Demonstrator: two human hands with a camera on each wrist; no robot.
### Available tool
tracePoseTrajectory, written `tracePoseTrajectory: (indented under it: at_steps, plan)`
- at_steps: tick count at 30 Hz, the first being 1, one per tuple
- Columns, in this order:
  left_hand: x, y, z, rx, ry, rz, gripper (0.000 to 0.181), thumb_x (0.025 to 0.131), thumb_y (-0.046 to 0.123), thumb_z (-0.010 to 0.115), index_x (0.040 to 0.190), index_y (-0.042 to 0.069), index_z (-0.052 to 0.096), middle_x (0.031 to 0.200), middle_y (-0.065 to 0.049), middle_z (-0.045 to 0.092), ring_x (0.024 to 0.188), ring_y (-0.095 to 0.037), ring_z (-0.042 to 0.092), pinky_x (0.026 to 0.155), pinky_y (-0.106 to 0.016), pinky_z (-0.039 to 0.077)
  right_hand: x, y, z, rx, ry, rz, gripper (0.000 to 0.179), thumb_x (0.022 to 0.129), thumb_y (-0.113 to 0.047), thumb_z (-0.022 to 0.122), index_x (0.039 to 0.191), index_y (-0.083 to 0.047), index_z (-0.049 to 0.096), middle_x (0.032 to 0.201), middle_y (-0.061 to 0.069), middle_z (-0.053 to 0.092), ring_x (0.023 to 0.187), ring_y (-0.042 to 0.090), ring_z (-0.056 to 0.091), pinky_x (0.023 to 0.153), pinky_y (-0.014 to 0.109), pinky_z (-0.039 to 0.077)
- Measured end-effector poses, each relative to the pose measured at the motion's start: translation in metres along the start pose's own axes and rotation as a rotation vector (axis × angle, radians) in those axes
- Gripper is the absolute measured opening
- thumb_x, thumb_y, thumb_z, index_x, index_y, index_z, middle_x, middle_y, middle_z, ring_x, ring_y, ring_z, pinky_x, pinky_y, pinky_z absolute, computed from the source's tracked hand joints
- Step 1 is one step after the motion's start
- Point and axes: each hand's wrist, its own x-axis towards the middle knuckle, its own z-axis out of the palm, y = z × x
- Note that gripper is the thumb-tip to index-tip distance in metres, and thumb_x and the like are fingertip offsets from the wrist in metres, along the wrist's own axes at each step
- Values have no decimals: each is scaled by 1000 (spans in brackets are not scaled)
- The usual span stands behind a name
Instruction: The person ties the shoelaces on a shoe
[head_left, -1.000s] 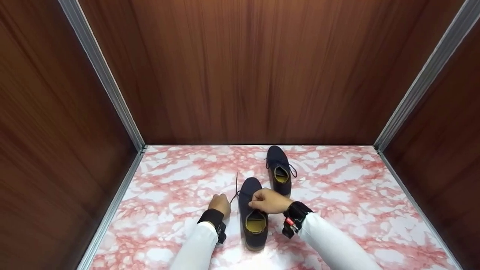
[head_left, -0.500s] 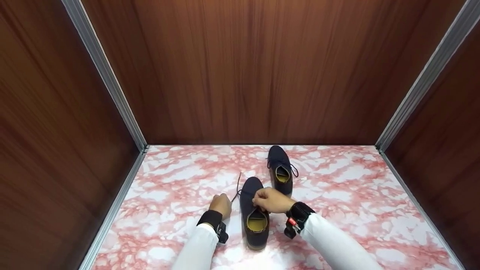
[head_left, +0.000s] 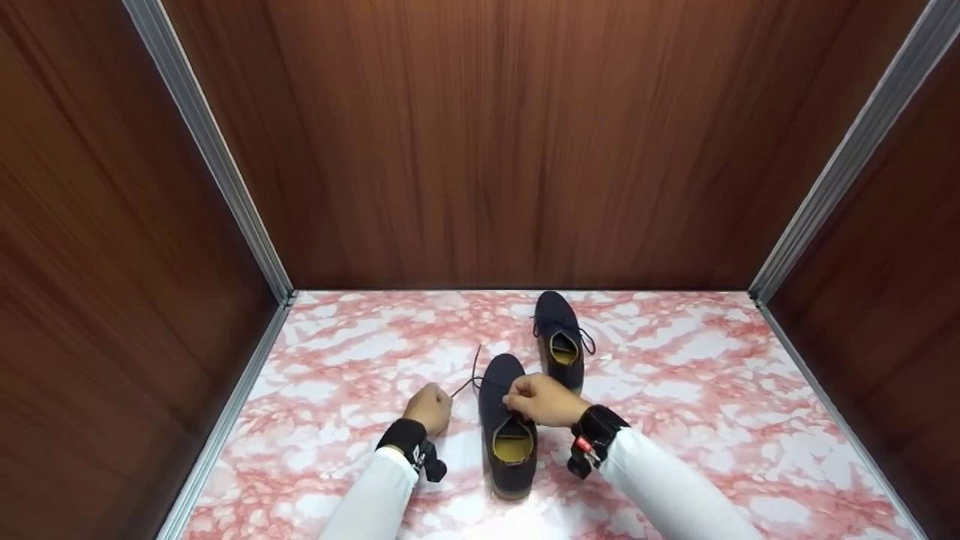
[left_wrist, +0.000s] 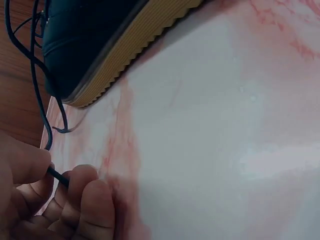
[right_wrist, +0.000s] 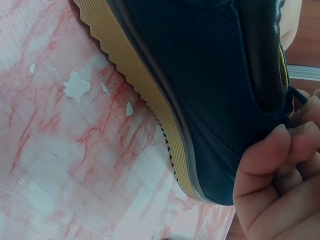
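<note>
A dark navy lace-up shoe (head_left: 500, 377) stands upright with its toe pointing away and its yellow insole showing. Left of it, my left hand (head_left: 430, 409) pinches a dark shoelace (head_left: 463, 387) that runs out from the shoe's lacing. The left wrist view shows this lace (left_wrist: 35, 85) passing between thumb and curled fingers, with a loop hanging by the toe. Over the lacing, my right hand (head_left: 553, 401) pinches a short piece of lace (right_wrist: 298, 94) at the shoe's opening; its fingers hide most of the eyelets.
A matching shoe (head_left: 556, 311) with tied laces stands farther back, slightly to the right. The red-and-white marbled tabletop (head_left: 360, 345) is bounded by brown wood-grain panels (head_left: 517, 150) at the back and both sides, joined by grey metal strips (head_left: 217, 161).
My left hand has moved a little to the left, pulling the lace out straighter from the shoe. The right hand stays in place over the lacing.
</note>
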Motion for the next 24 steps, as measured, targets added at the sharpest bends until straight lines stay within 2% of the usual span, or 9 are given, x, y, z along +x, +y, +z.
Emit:
tracePoseTrajectory:
  at_steps: [2, 4, 5, 7, 11, 14, 17, 21, 24]
  plan:
    - [-9, 16, -12, -69, -43, -78, 19, 92, 14, 50, 75, 10, 57, 52, 0, 58, 49, -14, 57, 52, -27, 47, 0, 0, -1, -16, 13, -1, 32, 102, -26, 66, 76, -7, 63, 62, -9, 55, 58, 6, 54, 55, 21, 44]
    - [-11, 19, -15, -116, -64, -117, 18, 94, 15, 52, 78, 8, 59, 53, 1, 58, 45, -11, 55, 45, -23, 45, 1, 0, -1, -29, 23, -5, 34, 102, -29, 66, 74, -9, 61, 62, -9, 55, 58, 5, 53, 56, 21, 45]
    - [-14, 26, -19, -132, -71, -148, 18, 94, 15, 55, 80, 6, 60, 54, 0, 59, 44, -11, 57, 43, -23, 47, 1, 0, -1, -34, 28, -5, 36, 102, -30, 66, 74, -10, 60, 61, -9, 54, 58, 5, 53, 56, 21, 44]
    - [-15, 29, -22, -123, -76, -167, 15, 94, 17, 59, 86, 6, 62, 62, 1, 60, 47, -9, 58, 43, -21, 48, 1, 0, -1, -37, 37, -4, 38, 103, -32, 65, 72, -11, 59, 61, -9, 53, 58, 6, 52, 56, 21, 44]
    - [-18, 36, -27, -29, -70, -112, 15, 93, 19, 67, 87, 6, 65, 69, -2, 64, 53, -9, 62, 52, -21, 51, 2, 1, -1, -34, 53, 11, 39, 103, -33, 65, 72, -11, 58, 62, -9, 52, 59, 6, 52, 58, 22, 44]
    - [-21, 42, -31, -6, -75, -70, 17, 92, 19, 72, 80, 8, 66, 68, -6, 68, 54, -13, 65, 56, -22, 50, 2, 0, 0, -38, 64, 9, 38, 103, -32, 65, 72, -11, 58, 63, -9, 52, 60, 7, 52, 58, 22, 45]
    - [-23, 49, -35, -29, -105, -70, 19, 91, 19, 74, 78, 9, 64, 66, -6, 68, 51, -13, 63, 51, -22, 47, 2, 1, 0, -46, 77, 12, 36, 102, -29, 66, 72, -12, 58, 63, -10, 52, 59, 6, 53, 57, 22, 45]
    - [-23, 60, -39, -50, -159, -60, 18, 90, 20, 75, 83, 9, 62, 65, -1, 64, 47, -8, 52, 45, -20, 41, 1, 1, 0, -61, 97, 15, 35, 101, -28, 67, 71, -13, 57, 62, -11, 51, 59, 4, 50, 57, 20, 42]
    - [-23, 70, -42, -40, -199, -23, 17, 90, 21, 75, 86, 9, 64, 66, 2, 65, 49, -6, 50, 47, -20, 40, 1, 1, -1, -68, 106, 14, 35, 101, -27, 67, 71, -12, 57, 61, -11, 50, 59, 4, 49, 57, 20, 40]
